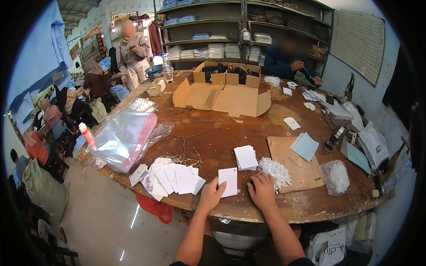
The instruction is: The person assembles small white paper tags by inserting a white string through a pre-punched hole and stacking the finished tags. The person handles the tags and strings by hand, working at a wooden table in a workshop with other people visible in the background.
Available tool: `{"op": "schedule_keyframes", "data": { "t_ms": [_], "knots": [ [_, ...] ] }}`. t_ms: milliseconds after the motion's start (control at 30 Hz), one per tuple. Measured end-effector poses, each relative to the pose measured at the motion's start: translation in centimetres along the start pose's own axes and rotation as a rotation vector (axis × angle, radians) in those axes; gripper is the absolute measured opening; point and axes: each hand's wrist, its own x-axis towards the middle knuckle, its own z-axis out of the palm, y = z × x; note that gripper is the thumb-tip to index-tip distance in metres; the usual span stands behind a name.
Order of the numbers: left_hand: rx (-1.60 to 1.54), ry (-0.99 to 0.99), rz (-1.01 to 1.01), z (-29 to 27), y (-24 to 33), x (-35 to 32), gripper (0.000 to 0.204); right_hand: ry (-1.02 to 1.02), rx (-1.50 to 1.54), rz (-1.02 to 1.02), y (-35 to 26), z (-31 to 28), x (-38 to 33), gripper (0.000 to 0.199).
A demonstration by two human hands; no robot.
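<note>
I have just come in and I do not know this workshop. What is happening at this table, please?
A person sits at a worn wooden table. The left hand holds down a blank white card, and the right hand rests beside a fluffy heap of white strings. More cards lie fanned out to the left, and a neat stack sits behind. An open cardboard box stands farther back, where another person works with small white pieces.

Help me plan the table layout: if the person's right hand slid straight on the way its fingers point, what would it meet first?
The right hand points up and slightly right across the worn wooden table. It would most likely meet the fluffy pile of white strings first, just beyond its fingertips; depth is hard to judge.
</note>
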Motion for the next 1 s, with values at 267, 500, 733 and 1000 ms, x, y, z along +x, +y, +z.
{"op": "schedule_keyframes", "data": {
  "t_ms": [267,500,733,1000],
  "knots": [
    [0.037,-0.02,-0.018,-0.11,0.05,0.07,0.034,0.014,0.058,-0.049,-0.24,-0.36,0.32,0.024],
    [0.03,-0.029,-0.012,-0.16,0.22,-0.03,0.033,-0.003,0.066,-0.037,-0.25,-0.4,0.35,0.023],
    [0.047,-0.009,0.006,-0.04,0.02,0.0,0.033,0.006,0.064,-0.048,-0.19,-0.28,0.25,0.023],
    [0.054,-0.007,0.016,-0.07,-0.08,0.0,0.035,0.006,0.08,-0.056,-0.16,-0.26,0.25,0.024]
  ]
}}
